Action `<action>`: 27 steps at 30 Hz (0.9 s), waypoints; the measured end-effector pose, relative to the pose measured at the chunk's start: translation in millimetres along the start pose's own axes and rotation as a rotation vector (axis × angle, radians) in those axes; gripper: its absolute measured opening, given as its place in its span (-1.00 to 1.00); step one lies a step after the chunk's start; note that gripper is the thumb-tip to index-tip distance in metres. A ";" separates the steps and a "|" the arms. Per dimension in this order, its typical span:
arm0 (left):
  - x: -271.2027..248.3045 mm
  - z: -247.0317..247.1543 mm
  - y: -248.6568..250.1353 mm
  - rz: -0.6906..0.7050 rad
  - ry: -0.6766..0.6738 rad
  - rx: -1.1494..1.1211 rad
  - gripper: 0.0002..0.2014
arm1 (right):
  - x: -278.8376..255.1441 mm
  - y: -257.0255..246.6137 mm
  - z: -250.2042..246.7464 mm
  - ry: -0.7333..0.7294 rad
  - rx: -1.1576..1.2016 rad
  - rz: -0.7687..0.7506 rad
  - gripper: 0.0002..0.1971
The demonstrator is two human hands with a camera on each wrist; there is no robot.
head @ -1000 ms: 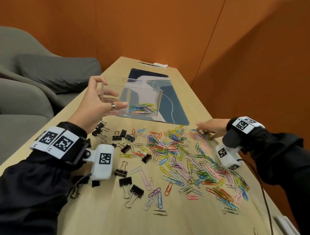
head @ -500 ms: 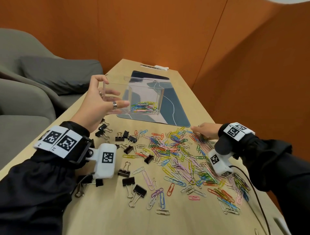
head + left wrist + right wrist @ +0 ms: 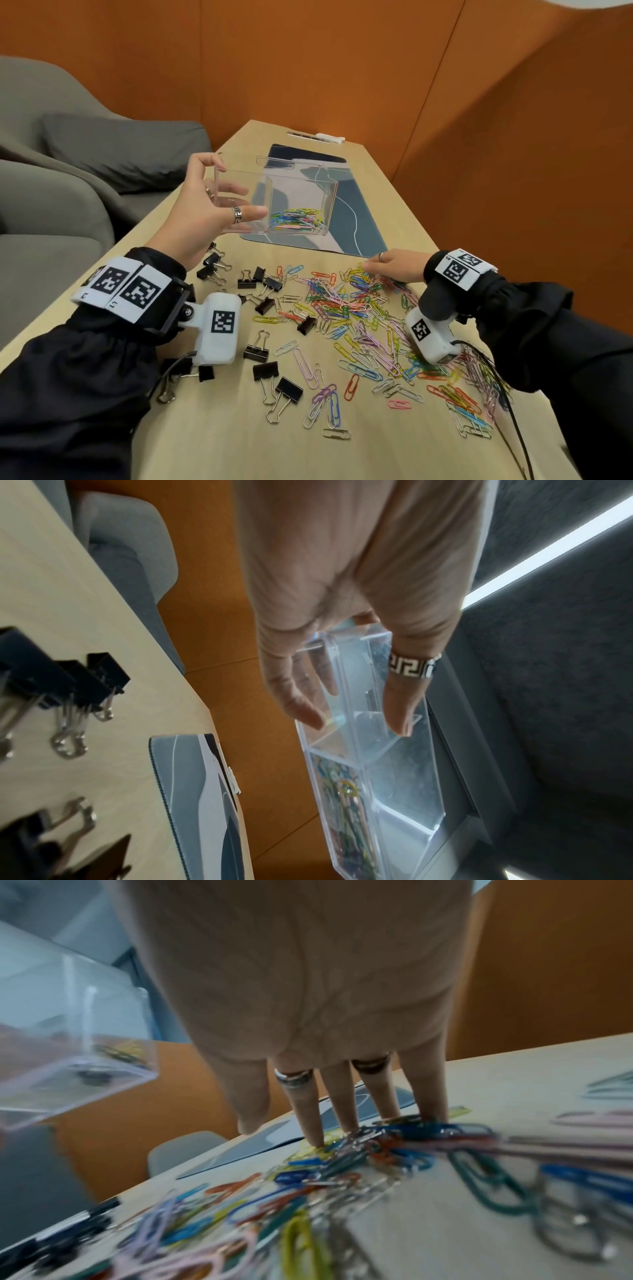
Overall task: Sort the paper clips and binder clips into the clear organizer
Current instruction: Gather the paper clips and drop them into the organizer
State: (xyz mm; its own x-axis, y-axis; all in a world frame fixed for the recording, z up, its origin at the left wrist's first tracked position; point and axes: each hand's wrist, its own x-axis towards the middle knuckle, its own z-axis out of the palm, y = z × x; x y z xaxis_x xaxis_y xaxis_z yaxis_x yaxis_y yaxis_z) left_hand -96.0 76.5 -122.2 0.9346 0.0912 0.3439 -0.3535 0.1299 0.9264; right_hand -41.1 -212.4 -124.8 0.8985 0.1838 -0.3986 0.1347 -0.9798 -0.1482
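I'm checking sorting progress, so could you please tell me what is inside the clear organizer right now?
The clear organizer, held by the left hand, has coloured paper clips in one compartment. No binder clips show inside; fingers cover part of the near compartment.

Clear organizer (image 3: 294, 202) lifted, paper clips (image 3: 359, 308) scattered

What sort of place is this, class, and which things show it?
Probably an office lounge or meeting booth: a long wooden table, orange panelled walls, a grey sofa beside it, and a desk mat.
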 end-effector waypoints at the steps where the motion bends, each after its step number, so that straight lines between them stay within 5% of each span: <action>1: 0.3 0.4 -0.5 0.000 -0.002 0.000 -0.37 | -0.7 -3.1 1.5 -0.020 0.002 -0.016 -0.46; 14: 0.5 0.7 -1.6 -0.009 -0.002 0.004 -0.36 | 4.4 -24.9 7.6 -0.052 0.066 -0.138 -0.39; 21: 0.1 0.9 -2.4 -0.017 0.006 0.014 -0.35 | 9.0 -31.2 7.9 -0.104 0.210 -0.169 -0.49; 27: 0.0 1.2 -2.2 -0.022 -0.001 0.020 -0.36 | 17.3 -31.6 9.7 0.023 0.165 -0.200 -0.70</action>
State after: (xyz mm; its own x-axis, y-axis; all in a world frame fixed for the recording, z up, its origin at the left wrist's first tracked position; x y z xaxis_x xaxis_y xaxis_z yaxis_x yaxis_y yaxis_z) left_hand -95.2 75.0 -124.0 0.9422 0.0878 0.3233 -0.3318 0.1118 0.9367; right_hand -33.9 -177.5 -135.8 0.8705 0.3685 -0.3264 0.2419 -0.8977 -0.3683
